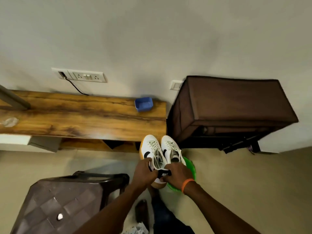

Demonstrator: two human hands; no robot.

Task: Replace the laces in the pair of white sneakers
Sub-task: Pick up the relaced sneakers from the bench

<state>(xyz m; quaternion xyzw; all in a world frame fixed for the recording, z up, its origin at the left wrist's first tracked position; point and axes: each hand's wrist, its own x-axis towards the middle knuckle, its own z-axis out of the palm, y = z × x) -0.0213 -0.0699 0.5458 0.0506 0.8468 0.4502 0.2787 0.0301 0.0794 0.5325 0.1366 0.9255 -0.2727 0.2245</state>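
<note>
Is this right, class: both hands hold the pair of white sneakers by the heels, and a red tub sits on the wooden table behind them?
Not quite. The head view shows the tub on the wooden table is blue, not red. The rest holds: the left hand and right hand hold the white sneakers by the heels.

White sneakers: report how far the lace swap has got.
Nothing looks done yet: both white sneakers are laced through their eyelets, with loose ends trailing. In hand: the left hand and right hand grip the pair at the heels, held in the air in front of the wooden table. Left: pull out the laces and thread new ones in both shoes; no replacement laces are clearly visible.
</note>
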